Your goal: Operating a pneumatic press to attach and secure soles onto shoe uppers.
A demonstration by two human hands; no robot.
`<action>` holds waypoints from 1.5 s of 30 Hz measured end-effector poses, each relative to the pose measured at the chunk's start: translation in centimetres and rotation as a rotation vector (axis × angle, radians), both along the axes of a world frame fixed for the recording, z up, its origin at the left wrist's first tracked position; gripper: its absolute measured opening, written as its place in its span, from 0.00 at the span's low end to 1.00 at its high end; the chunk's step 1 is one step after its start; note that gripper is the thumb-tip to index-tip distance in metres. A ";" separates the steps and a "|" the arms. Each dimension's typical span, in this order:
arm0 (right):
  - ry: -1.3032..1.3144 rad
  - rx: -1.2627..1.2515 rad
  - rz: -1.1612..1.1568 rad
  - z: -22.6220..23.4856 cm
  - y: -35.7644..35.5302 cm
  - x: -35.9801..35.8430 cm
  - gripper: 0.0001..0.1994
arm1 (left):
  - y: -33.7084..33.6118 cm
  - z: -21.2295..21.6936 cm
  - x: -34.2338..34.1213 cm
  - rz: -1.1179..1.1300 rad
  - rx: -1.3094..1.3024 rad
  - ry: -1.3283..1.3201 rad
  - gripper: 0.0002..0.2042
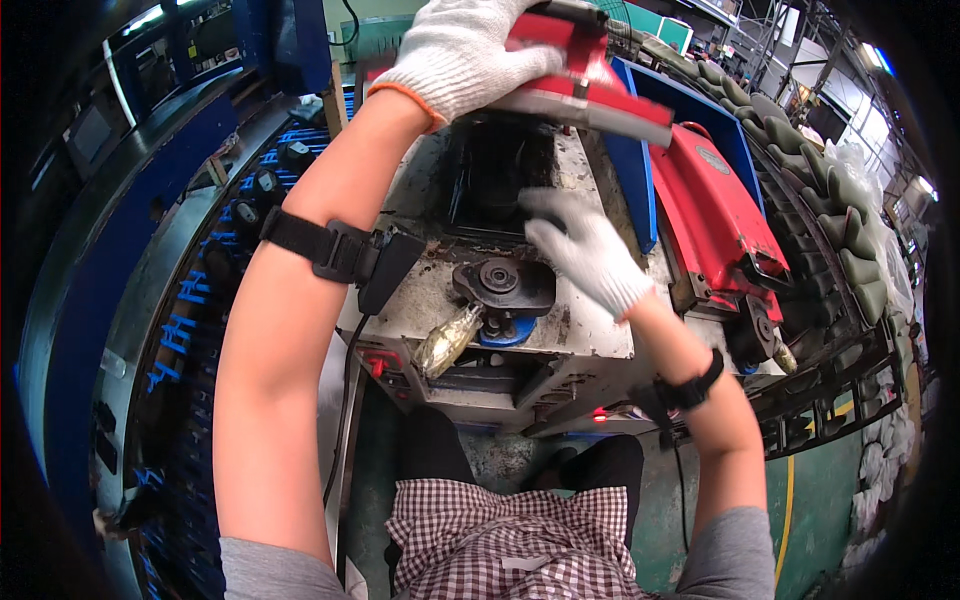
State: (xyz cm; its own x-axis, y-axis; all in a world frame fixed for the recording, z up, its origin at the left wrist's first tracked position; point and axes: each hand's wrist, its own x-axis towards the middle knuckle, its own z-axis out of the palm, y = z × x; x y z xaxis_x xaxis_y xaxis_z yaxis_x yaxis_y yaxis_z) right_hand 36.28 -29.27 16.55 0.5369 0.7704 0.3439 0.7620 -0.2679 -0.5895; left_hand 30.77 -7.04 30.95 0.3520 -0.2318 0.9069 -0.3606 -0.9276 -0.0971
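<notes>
My left hand (465, 60), in a white knit glove with an orange cuff, grips a red hinged machine cover (600, 108) at the top of the view. Its thumb lies across the red face; the other fingers are partly hidden beyond the upper edge. The cover is tilted up and smeared by motion. Below it lies a black, shiny recess (497, 180) in the pale, stained machine top. My right hand (585, 245), also white-gloved, hovers by the recess's near right corner with fingers apart, a little blurred, and nothing shows in it.
In front sits a black round-centred fitting (502, 285) with a wrapped handle (447, 342). A second red cover (715, 205) stands to the right beside a blue panel (632, 150). Grey-green moulded pieces (840, 200) line a rack on the right. Blue pegs (180, 330) run along the left.
</notes>
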 end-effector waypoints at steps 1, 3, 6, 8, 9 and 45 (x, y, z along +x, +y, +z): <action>-0.082 -0.038 -0.081 -0.5 1.9 1.8 0.29 | 1.3 -0.6 0.6 0.096 0.207 -0.261 0.28; -0.178 -0.281 -0.170 0.5 4.4 3.6 0.40 | 0.6 -0.3 -0.4 0.222 0.112 0.004 0.29; -0.223 -0.355 -0.090 -1.4 9.6 6.6 0.50 | 1.4 -1.4 -1.6 0.228 0.141 -0.113 0.31; -0.210 -0.368 -0.041 -1.6 12.6 6.7 0.50 | 2.3 -2.5 -2.9 0.328 0.154 -0.140 0.35; -0.171 -0.417 -0.072 -1.5 13.0 7.4 0.50 | 1.7 -3.0 -3.5 0.377 0.168 -0.143 0.35; 0.311 0.596 -0.209 -2.5 -4.1 -4.8 0.23 | 32.4 -33.9 -29.8 1.340 -1.572 0.079 0.43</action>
